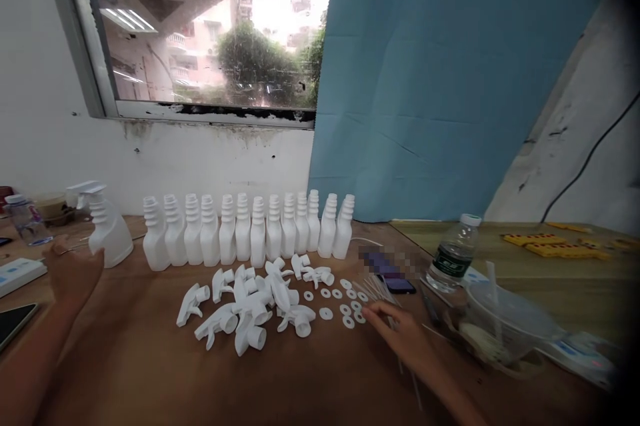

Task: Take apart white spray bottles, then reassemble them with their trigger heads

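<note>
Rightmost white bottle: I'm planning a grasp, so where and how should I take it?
Probably pinch the rightmost white bottle by its ribbed neck, coming from its right. It stands upright, and the neck is slimmer than the body, with ridges that should help against slipping. The next bottle stands close on its left; the right is more open.

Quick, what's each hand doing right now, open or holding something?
Left hand: at the assembled spray bottle; whether it grips it cannot be told.
Right hand: partly curled beside the white washers; whether it pinches one cannot be told.
</note>
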Demonstrator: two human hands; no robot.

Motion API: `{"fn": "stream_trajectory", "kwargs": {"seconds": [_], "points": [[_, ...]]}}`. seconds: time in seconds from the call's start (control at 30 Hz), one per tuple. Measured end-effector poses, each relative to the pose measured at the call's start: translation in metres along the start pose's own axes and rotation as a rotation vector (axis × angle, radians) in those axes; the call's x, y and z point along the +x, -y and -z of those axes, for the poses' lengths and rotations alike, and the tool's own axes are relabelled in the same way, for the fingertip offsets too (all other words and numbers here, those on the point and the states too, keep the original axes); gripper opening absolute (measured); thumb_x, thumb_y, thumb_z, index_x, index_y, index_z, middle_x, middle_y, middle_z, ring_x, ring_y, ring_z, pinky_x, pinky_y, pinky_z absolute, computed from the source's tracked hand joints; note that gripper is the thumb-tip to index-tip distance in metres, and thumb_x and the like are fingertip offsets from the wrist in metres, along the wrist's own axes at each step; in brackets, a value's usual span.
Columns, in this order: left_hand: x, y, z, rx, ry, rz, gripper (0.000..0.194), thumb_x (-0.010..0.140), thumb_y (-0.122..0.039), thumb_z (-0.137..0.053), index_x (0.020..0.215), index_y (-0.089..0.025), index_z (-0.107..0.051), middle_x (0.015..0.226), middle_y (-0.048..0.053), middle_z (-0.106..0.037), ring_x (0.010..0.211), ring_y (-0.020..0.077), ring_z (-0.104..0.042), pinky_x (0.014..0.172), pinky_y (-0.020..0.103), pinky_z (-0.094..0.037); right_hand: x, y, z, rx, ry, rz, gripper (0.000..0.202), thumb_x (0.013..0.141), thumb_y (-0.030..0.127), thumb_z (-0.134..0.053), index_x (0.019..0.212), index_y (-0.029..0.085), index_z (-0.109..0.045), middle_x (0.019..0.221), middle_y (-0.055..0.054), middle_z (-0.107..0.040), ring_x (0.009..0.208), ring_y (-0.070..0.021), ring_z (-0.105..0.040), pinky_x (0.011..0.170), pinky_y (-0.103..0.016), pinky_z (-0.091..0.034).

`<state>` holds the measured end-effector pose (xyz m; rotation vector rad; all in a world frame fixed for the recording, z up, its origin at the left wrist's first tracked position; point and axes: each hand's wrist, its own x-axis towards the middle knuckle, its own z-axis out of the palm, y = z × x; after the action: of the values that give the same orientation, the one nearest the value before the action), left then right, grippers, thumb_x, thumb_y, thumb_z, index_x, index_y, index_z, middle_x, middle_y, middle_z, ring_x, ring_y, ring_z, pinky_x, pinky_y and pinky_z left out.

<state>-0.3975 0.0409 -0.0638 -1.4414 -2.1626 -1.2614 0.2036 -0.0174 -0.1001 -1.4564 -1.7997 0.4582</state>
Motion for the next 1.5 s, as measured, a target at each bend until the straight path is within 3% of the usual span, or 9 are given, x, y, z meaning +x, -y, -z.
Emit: {"fn": "stream_trajectory", "kwargs": {"seconds": [0.07, 0.2, 0.33, 0.47, 0.67, 0.9, 1.03, 1.23, 1.5], "points": [[-0.014, -0.008, 0.001, 0.039, -0.065, 0.031, 0.051, 0.085, -0.042, -0.051, 0.121, -0.009, -0.038, 0.126, 0.016, -0.048, 0.124, 0.0406, -0.043, 0.100, 0.055, -0.041, 0.004, -0.006, -0.008, -0.091, 0.029, 0.083, 0.025, 0.086, 0.039, -0.053, 0.070, 0.022, -0.061, 0.077, -0.004, -0.066, 0.079, -0.0244, -0.063, 0.076, -0.034, -0.048], [-0.064, -0.046, -0.006, -0.191, 0.213, -0.256, 0.024, 0.086, -0.038, -0.054, 0.100, -0.019, -0.056, 0.100, 0.004, -0.063, 0.087, 0.0229, -0.064, 0.084, 0.034, -0.052, 0.012, -0.001, -0.026, -0.176, 0.117, 0.249, 0.014, 0.088, 0.024, -0.050, 0.079, 0.021, -0.061, 0.088, -0.006, -0.065, 0.089, -0.0231, -0.061, 0.082, -0.035, -0.047], [-0.134, -0.097, -0.016, -0.262, 0.421, -0.693, 0.021, 0.088, -0.035, -0.054, 0.105, -0.024, -0.062, 0.108, 0.007, -0.066, 0.102, 0.0241, -0.063, 0.089, 0.033, -0.051, 0.019, 0.017, -0.037, -0.285, 0.221, 0.328, 0.018, 0.088, 0.019, -0.049, 0.095, 0.024, -0.064, 0.105, -0.006, -0.063, 0.102, -0.0235, -0.057, 0.087, -0.037, -0.045], [-0.185, -0.120, -0.026, -0.123, 0.468, -0.831, 0.039, 0.086, -0.029, -0.057, 0.124, -0.027, -0.057, 0.126, 0.009, -0.062, 0.115, 0.0289, -0.058, 0.095, 0.041, -0.049, 0.022, 0.025, -0.044, -0.401, 0.276, 0.344, 0.027, 0.087, 0.016, -0.048, 0.106, 0.027, -0.065, 0.115, -0.006, -0.060, 0.113, -0.0253, -0.051, 0.092, -0.041, -0.042], [-0.202, -0.097, -0.035, -0.074, 0.363, -0.772, 0.051, 0.088, -0.013, -0.042, 0.134, -0.034, -0.051, 0.127, 0.001, -0.064, 0.108, 0.0245, -0.065, 0.089, 0.037, -0.055, 0.022, 0.016, -0.053, -0.434, 0.280, 0.338, 0.026, 0.085, 0.008, -0.046, 0.093, 0.023, -0.066, 0.100, -0.005, -0.065, 0.104, -0.0250, -0.055, 0.094, -0.044, -0.039], [-0.213, -0.096, -0.003, -0.329, 0.316, -0.569, 0.045, 0.087, -0.023, -0.055, 0.130, -0.035, -0.055, 0.120, 0.001, -0.069, 0.103, 0.0228, -0.069, 0.087, 0.029, -0.057, 0.022, 0.021, -0.046, -0.298, 0.120, 0.376, 0.020, 0.087, 0.012, -0.050, 0.100, 0.023, -0.062, 0.101, -0.006, -0.067, 0.100, -0.0253, -0.058, 0.096, -0.047, -0.037], [-0.232, -0.126, -0.003, -0.509, 0.552, -0.427, 0.041, 0.087, -0.030, -0.057, 0.127, -0.037, -0.058, 0.119, -0.001, -0.069, 0.100, 0.0214, -0.070, 0.086, 0.027, -0.057, 0.004, 0.047, -0.043, -0.013, 0.049, 0.376, 0.009, 0.091, 0.020, -0.052, 0.093, 0.023, -0.060, 0.097, -0.005, -0.066, 0.094, -0.0223, -0.060, 0.087, -0.037, -0.046], [-0.255, -0.167, -0.031, -0.677, 0.766, -0.321, 0.040, 0.085, -0.025, -0.058, 0.124, -0.034, -0.061, 0.111, -0.001, -0.073, 0.099, 0.0209, -0.070, 0.087, 0.028, -0.056, -0.026, 0.081, -0.060, 0.215, 0.172, 0.513, 0.008, 0.091, 0.018, -0.055, 0.095, 0.023, -0.061, 0.097, -0.004, -0.065, 0.095, -0.0181, -0.060, 0.089, -0.032, -0.047], [-0.251, -0.169, -0.029, -0.615, 0.882, -0.436, 0.036, 0.090, -0.023, -0.053, 0.125, -0.032, -0.056, 0.123, -0.003, -0.067, 0.111, 0.0160, -0.064, 0.098, 0.024, -0.048, -0.033, 0.085, -0.077, 0.073, 0.218, 0.710, 0.017, 0.092, 0.012, -0.050, 0.101, 0.020, -0.061, 0.099, -0.006, -0.064, 0.093, -0.0190, -0.056, 0.088, -0.036, -0.048]]}}
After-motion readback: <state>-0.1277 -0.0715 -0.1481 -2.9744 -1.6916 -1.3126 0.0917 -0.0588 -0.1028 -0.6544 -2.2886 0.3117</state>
